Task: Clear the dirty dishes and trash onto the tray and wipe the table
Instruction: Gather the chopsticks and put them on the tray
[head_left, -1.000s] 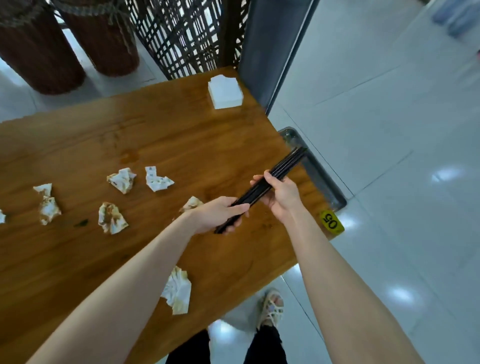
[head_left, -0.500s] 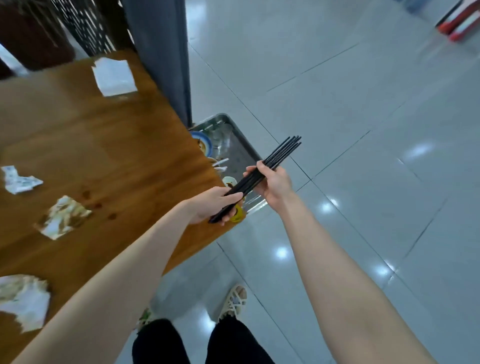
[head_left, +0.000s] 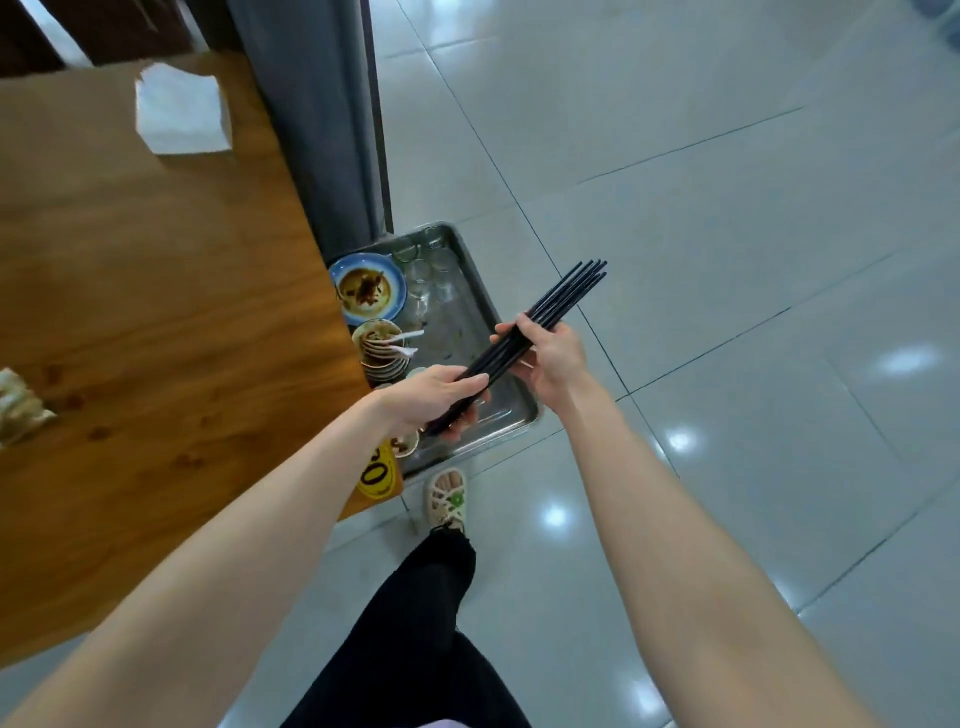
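One wooden table (head_left: 156, 312), brown-grained and spotted with stains, fills our left side; glossy pale floor tiles (head_left: 727, 208) with lamp glints fill the right. One grey panel (head_left: 317, 130) stands at the table's far corner.

One metal tray (head_left: 524, 415), rectangular with rounded corners, sits just beside the table edge and lower than its top; we cannot tell what it rests on. It holds a blue-rimmed plate (head_left: 369, 288) smeared brown, a stack of small bowls (head_left: 382, 358) and several clear glasses (head_left: 421, 265), which are hard to count.

One bundle of thin black chopsticks (head_left: 566, 293) is held slantwise above the tray. Our left hand (head_left: 431, 395) curls its fingers round the lower end; our right hand (head_left: 550, 358) wraps fingers and thumb round the middle.

One white napkin stack (head_left: 179, 111) lies blurred on the table. One crumpled napkin (head_left: 18, 410) is cut off at the left edge. One yellow tag (head_left: 378, 473) is partly hidden behind our left wrist.
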